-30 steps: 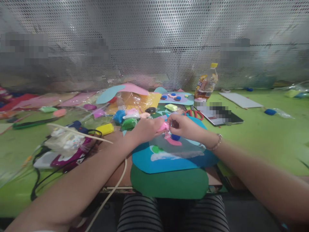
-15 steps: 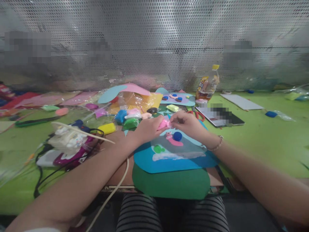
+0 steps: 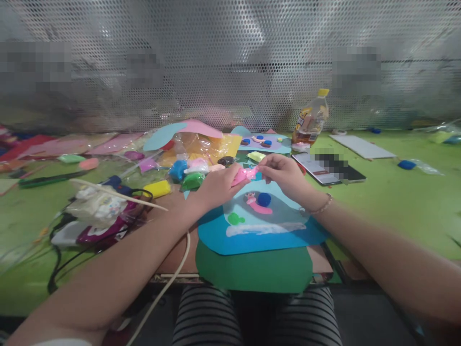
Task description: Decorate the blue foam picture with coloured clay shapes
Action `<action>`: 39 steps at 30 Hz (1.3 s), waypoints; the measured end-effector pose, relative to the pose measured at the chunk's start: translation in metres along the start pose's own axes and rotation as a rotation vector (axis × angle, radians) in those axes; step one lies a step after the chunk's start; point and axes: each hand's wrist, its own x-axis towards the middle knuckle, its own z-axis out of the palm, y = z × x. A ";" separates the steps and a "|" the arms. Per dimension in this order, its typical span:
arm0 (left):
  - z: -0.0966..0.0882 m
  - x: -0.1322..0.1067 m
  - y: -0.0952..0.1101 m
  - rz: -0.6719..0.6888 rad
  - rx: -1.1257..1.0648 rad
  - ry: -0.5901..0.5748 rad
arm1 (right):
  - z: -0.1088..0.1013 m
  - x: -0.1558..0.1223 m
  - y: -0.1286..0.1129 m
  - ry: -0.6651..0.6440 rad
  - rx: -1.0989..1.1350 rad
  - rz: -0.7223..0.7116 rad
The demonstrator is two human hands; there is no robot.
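My left hand [image 3: 216, 186] and my right hand [image 3: 283, 174] meet above a blue foam sheet [image 3: 216, 230]. Both pinch a lump of pink clay [image 3: 244, 175] stretched between them. Below the hands, on the sheet, lies a small clay snail [image 3: 258, 203] with a pink body and a blue shell, a green blob [image 3: 236, 219] and a white strip [image 3: 266, 228]. A green sheet [image 3: 254, 269] lies under the blue one at the table's near edge.
Clay lumps in blue, green, yellow and pink [image 3: 190, 180] lie left of my hands with plastic bags [image 3: 194, 146]. A bottle [image 3: 311, 120] and a phone [image 3: 329, 168] stand at right. Cables and a wrapped bundle [image 3: 95, 209] lie at left. A perforated metal screen [image 3: 230, 62] closes the back.
Both hands have risen a little off the blue sheet with the pink clay, uncovering the snail. The clay is now pulled longer between them.
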 end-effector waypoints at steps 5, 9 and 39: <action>0.003 0.000 -0.005 -0.026 -0.010 -0.009 | -0.002 -0.001 -0.001 -0.002 -0.052 -0.027; 0.003 0.000 -0.005 -0.021 0.010 -0.037 | 0.003 -0.004 0.004 -0.148 -0.167 -0.075; 0.004 0.000 -0.003 0.059 0.086 -0.051 | 0.003 -0.004 0.009 -0.179 -0.240 -0.205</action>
